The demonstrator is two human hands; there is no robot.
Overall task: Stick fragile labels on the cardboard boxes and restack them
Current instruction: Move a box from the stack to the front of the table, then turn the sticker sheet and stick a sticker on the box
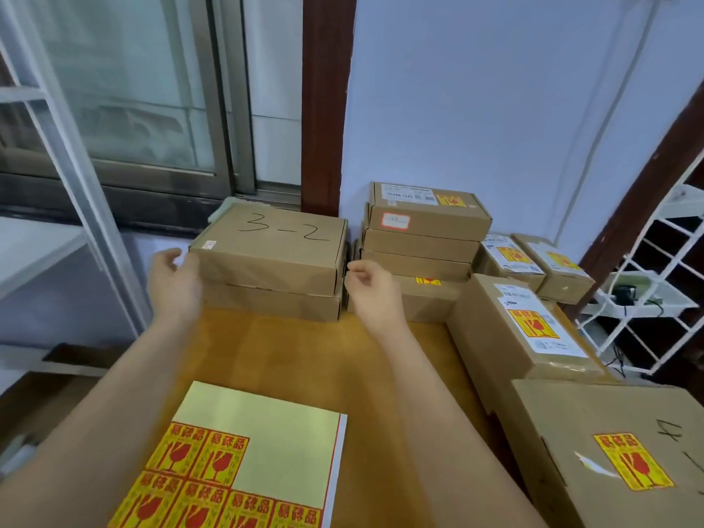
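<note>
Unlabelled brown box marked "3-2" (268, 243) tops another at the counter's far edge; label sheet (244, 466) lies at the near edge.

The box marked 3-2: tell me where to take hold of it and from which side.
Grip the box marked 3-2 by its two short ends, one hand from each side. It lies flat atop another box, so its underside is closed off. The left hand and right hand already flank those ends; curl fingers under the end edges and lift toward you.

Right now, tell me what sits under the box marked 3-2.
The box marked 3-2 rests on another plain cardboard box, which sits on the wooden table. That lower box's top is covered, so any label there is hidden.
</note>
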